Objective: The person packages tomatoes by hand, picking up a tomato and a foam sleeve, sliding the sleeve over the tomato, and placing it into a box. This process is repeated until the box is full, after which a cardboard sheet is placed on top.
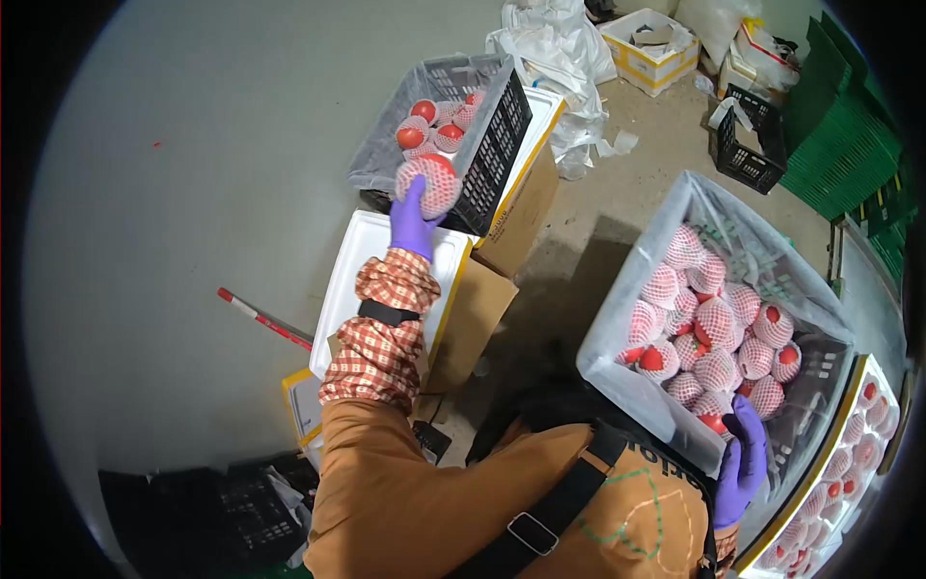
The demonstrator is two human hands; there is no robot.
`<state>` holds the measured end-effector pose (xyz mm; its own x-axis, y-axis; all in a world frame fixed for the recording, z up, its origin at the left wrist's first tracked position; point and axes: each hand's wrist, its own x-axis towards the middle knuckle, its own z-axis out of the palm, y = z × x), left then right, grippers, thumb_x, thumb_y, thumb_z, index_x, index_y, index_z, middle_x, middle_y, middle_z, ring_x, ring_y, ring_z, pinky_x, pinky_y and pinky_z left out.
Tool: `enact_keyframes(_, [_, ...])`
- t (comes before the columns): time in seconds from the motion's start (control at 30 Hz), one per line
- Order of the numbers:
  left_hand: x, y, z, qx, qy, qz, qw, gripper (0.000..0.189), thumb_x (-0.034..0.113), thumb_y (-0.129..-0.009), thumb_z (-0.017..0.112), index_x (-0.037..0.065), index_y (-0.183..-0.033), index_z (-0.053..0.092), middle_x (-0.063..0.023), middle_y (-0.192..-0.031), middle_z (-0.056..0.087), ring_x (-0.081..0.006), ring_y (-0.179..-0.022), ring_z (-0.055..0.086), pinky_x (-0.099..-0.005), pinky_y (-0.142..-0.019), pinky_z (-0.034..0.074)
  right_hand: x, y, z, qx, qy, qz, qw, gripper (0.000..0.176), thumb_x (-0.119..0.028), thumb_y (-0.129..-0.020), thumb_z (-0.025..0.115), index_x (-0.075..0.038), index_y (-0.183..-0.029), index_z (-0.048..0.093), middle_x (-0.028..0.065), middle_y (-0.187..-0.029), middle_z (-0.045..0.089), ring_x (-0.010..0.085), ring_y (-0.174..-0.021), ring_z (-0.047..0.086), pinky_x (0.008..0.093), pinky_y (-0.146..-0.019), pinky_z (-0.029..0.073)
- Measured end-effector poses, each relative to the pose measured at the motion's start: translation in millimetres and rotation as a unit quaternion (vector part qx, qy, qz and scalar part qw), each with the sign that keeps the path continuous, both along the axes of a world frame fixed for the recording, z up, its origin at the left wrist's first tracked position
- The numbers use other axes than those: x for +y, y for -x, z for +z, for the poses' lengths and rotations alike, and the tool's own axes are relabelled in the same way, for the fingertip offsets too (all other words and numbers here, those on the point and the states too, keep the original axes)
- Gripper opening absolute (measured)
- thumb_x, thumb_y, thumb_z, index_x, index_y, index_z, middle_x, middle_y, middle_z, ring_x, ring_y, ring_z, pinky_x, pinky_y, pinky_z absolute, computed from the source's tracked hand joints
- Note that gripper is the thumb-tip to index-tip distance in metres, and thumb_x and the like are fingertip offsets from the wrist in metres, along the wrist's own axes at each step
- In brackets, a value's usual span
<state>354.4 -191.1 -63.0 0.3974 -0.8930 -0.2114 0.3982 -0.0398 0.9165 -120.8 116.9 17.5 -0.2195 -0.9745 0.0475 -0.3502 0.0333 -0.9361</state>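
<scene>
- At lower right, nearest, the right hand in a thin purple glove is held at the near side of a large crate lined with cloudy plastic film; its fingers are stretched out and nothing is seen gripped, though whether the fruit beside the fingertips is touched cannot be told.
- In that crate, right of centre, many round red fruits in pinkish-white foam-mesh sleeves are piled; firm flesh under a soft, springy wrap is to be expected, easily bruised if squeezed or dropped.
- Farther off, above and left of centre, a single round red fruit in a foam-mesh sleeve is held by the left hand, also purple-gloved, at the near end of a black slotted plastic crate with a grey film liner.
- The left grip is closed on the fruit's near side, spread about as wide as its girth; some fingers are hidden.
- The single fruit is judged light enough for one hand, best cupped around its widest part, since the sleeve may slide over smooth skin if only the mesh is pinched.
</scene>
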Motion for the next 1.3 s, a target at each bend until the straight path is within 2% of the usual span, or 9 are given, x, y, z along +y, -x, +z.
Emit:
enact_keyframes(0.27, [-147.9, -144.4, -46.7, -0.048, 0.001, 0.013, 0.999, 0.055, 0.030, -0.083, 0.071, 0.004, -0.127, 0.051, -0.0114, -0.114, 0.062, -0.0246, -0.099, 0.064, -0.0401, -0.074, 0.056, -100.1, -148.3, -10.3, 0.047, -0.122, -0.035, 0.991, 0.064, -0.037, -0.098, 0.048, -0.002, -0.147, 0.028, 0.0137, -0.150, 0.034, 0.0267, -0.130, 0.043, 0.0386, -0.104, 0.036])
enact_keyframes(0.53, [-212.4, -163.0, -70.1, -0.042, -0.060, -0.141, 0.987, 0.061, 0.023, -0.082, 0.073, 0.003, -0.132, 0.046, -0.0133, -0.121, 0.058, -0.0245, -0.107, 0.061, -0.0384, -0.081, 0.055, -142.9, -190.4, -52.7, 0.062, -0.119, -0.057, 0.989, 0.065, -0.019, -0.097, 0.053, -0.003, -0.150, 0.019, 0.0126, -0.155, 0.024, 0.0262, -0.139, 0.030, 0.0374, -0.113, 0.022])
enact_keyframes(0.6, [-225.5, -158.1, -75.0, -0.015, -0.053, -0.110, 0.992, 0.058, 0.013, -0.076, 0.077, -0.004, -0.125, 0.051, -0.0142, -0.106, 0.064, -0.0215, -0.091, 0.067, -0.0320, -0.074, 0.057, -152.1, -199.1, -64.3, 0.182, -0.096, -0.102, 0.973, 0.065, -0.018, -0.097, 0.052, -0.003, -0.150, 0.018, 0.0129, -0.155, 0.022, 0.0259, -0.142, 0.022, 0.0371, -0.115, 0.015])
enact_keyframes(0.7, [-242.7, -159.1, -88.7, -0.158, -0.053, -0.139, 0.976, 0.059, 0.014, -0.076, 0.078, -0.002, -0.125, 0.051, -0.0130, -0.104, 0.065, -0.0201, -0.089, 0.066, -0.0304, -0.076, 0.055, -158.4, -206.8, -80.7, 0.154, -0.093, -0.161, 0.970, 0.069, -0.007, -0.093, 0.055, -0.004, -0.150, 0.018, 0.0122, -0.156, 0.021, 0.0243, -0.144, 0.016, 0.0362, -0.116, 0.009])
enact_keyframes(0.8, [-255.1, -167.7, -109.3, -0.200, -0.036, -0.558, 0.805, 0.066, 0.025, -0.077, 0.079, 0.002, -0.129, 0.048, -0.0119, -0.115, 0.061, -0.0207, -0.099, 0.062, -0.0313, -0.082, 0.053, -159.0, -208.3, -87.3, 0.139, -0.081, -0.201, 0.966, 0.073, 0.001, -0.088, 0.055, -0.005, -0.151, 0.018, 0.0110, -0.157, 0.019, 0.0229, -0.145, 0.014, 0.0364, -0.116, 0.008])
enact_keyframes(0.83, [-235.3, -156.8, -101.8, -0.270, -0.110, -0.543, 0.787, 0.068, 0.034, -0.078, 0.077, 0.001, -0.131, 0.048, -0.0141, -0.118, 0.061, -0.0230, -0.110, 0.058, -0.0354, -0.091, 0.050, -162.4, -212.5, -83.2, 0.158, -0.094, -0.203, 0.962, 0.073, 0.001, -0.088, 0.055, -0.005, -0.151, 0.018, 0.0110, -0.157, 0.019, 0.0232, -0.145, 0.014, 0.0369, -0.116, 0.008])
enact_keyframes(0.93, [-220.2, -114.5, -112.6, -0.645, -0.063, -0.656, 0.387, 0.057, 0.035, -0.076, 0.070, 0.004, -0.121, 0.055, -0.0177, -0.116, 0.061, -0.0355, -0.104, 0.061, -0.0433, -0.087, 0.050, -166.9, -217.6, -81.3, 0.176, -0.108, -0.208, 0.956, 0.073, 0.000, -0.088, 0.054, -0.005, -0.151, 0.018, 0.0112, -0.157, 0.019, 0.0239, -0.145, 0.014, 0.0378, -0.117, 0.008])
enact_keyframes(1.2, [-208.8, -85.7, -138.3, -0.717, -0.038, -0.637, 0.282, 0.054, 0.029, -0.077, 0.070, 0.004, -0.123, 0.055, -0.0173, -0.109, 0.061, -0.0324, -0.098, 0.063, -0.0430, -0.082, 0.052, -162.4, -210.5, -80.4, 0.269, -0.166, -0.206, 0.926, 0.074, 0.004, -0.087, 0.047, -0.006, -0.152, 0.014, 0.0113, -0.158, 0.015, 0.0245, -0.146, 0.013, 0.0372, -0.117, 0.009])
enact_keyframes(1.3, [-217.1, -94.3, -126.2, -0.660, -0.049, -0.651, 0.373, 0.043, 0.028, -0.079, 0.067, 0.003, -0.114, 0.064, -0.0160, -0.118, 0.062, -0.0310, -0.108, 0.061, -0.0402, -0.088, 0.051, -161.6, -212.0, -81.0, 0.254, -0.159, -0.214, 0.930, 0.074, 0.005, -0.086, 0.047, -0.006, -0.152, 0.014, 0.0110, -0.158, 0.015, 0.0241, -0.146, 0.012, 0.0372, -0.117, 0.009])
